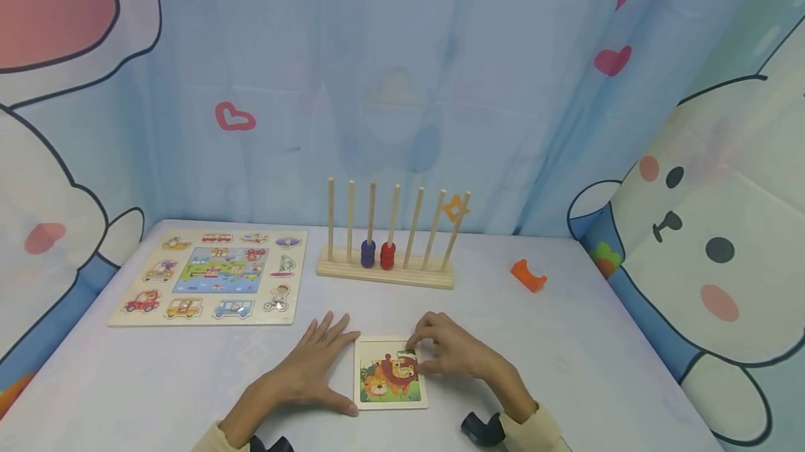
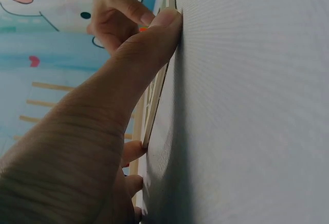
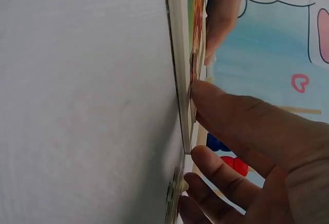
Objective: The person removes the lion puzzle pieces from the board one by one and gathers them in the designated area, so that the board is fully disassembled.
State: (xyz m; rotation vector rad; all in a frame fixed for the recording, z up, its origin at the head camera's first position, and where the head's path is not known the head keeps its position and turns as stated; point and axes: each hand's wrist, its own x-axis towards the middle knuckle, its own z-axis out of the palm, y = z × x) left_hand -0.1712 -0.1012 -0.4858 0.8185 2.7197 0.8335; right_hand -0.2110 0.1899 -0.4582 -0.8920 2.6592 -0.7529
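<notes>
Head view first: a wooden lion jigsaw tray [image 1: 393,406] lies flat on the white tabletop [image 1: 566,368], right between the person's hands. Its picture sits right way up for the wearer. Looks close to square, so I can't really call a long axis, but the sides run roughly left-right and near-far. Left hand [image 1: 317,365] is spread out with straight fingers, touching the tray's left side. Right hand [image 1: 455,351] is curled in at the upper right. Farther back there's a vehicle puzzle board [image 1: 166,288] (any print's too small to read), a peg rack [image 1: 386,277] with blue and red beads, plus an orange block [image 1: 528,275] off to the right.

Left wrist view: the left thumb rests along the tray's near edge, other fingertips down by the far end.

Right wrist view: the thumb and fingertips pinch a thin jigsaw piece [image 3: 194,66] over the tray's right part, tilted a bit off the surface. A second loose piece [image 3: 174,198] is just under the other fingers; can't tell if they touch it.
</notes>
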